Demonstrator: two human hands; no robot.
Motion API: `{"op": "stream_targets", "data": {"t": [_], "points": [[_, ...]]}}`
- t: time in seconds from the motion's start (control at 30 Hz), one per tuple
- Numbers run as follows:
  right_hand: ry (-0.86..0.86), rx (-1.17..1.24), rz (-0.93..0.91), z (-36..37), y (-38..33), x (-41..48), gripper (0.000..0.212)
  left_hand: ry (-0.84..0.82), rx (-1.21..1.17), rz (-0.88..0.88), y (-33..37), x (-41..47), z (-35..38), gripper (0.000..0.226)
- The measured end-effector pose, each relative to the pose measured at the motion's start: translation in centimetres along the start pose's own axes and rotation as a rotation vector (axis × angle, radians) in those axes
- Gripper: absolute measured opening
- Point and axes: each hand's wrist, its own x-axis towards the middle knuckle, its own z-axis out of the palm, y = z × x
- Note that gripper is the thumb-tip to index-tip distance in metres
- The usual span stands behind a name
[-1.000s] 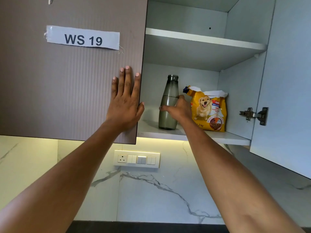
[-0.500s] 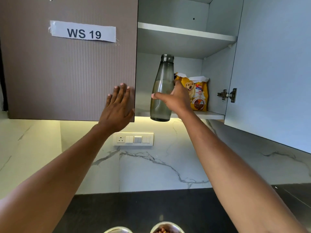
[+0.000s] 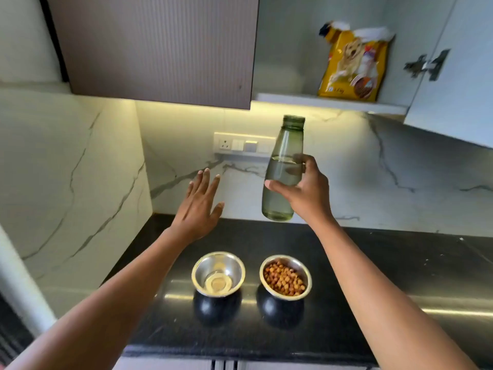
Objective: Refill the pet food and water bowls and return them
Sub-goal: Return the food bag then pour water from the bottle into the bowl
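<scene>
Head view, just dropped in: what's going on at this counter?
A person's right hand grips a green bottle, partly full of water, above the black counter. The left hand is open in the air, touching nothing. Two steel bowls sit side by side: the right bowl holds kibble, the left bowl looks empty. The food bag stands on the cupboard shelf.

Bottle (image 3: 279, 205) now off the shelf (image 3: 333, 102)

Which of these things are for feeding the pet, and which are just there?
For the job: bottle, held in the right hand; empty bowl; kibble bowl; food bag.

Just there: switch panel; cabinet door; hinge; counter.
</scene>
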Motion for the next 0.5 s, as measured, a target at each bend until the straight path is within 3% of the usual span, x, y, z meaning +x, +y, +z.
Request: {"op": "stream_targets", "data": {"t": [0.27,0.5], "points": [[-0.225,0.022,0.099,5.6,9.5,-9.9,0.079,-0.226,-0.069,-0.263,-3.2,-9.7,7.0,0.07],[-0.421,-0.041,0.147,9.1,13.9,-14.7,0.091,-0.368,-0.077,-0.476,-6.3,-15.4,11.1,0.068]]}}
